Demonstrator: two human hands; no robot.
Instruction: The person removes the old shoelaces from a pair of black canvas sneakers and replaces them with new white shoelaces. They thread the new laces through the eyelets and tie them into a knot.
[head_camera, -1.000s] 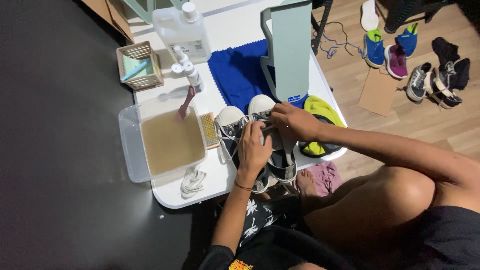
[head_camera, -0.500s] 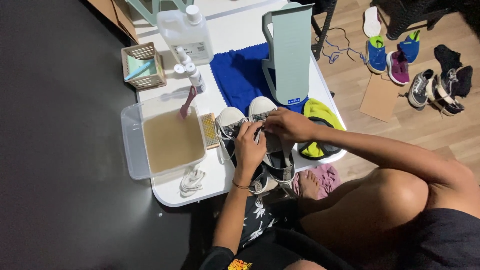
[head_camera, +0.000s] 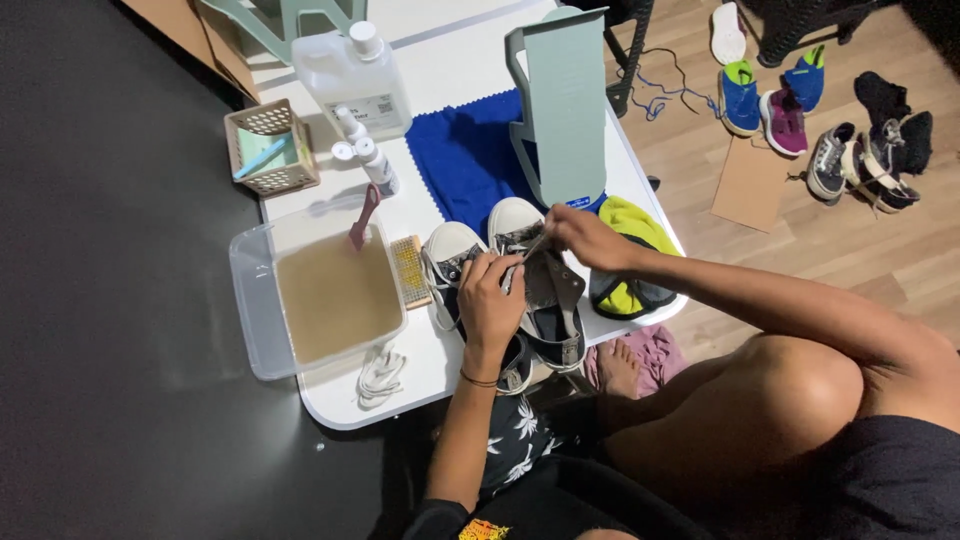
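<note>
Sneakers (head_camera: 520, 290): dark matt canvas, smooth white rubber toe caps
Table (head_camera: 440, 60): smooth white top, faint sheen
Tub (head_camera: 262, 330), centre left: clear glossy plastic, holding murky brown water
Cloth (head_camera: 465, 160), upper centre: blue woven fabric, matt
Basket (head_camera: 270, 150), upper left: pale perforated plastic
Jug (head_camera: 355, 75): translucent plastic, white cap
Floor (head_camera: 850, 240), right: wood planks, satin finish

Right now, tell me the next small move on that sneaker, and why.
Probably draw the lace clear with the right hand: its fingers pinch it above the sneaker, the left hand steadies the shoe, and a pulled lace already lies by the tub.
</note>
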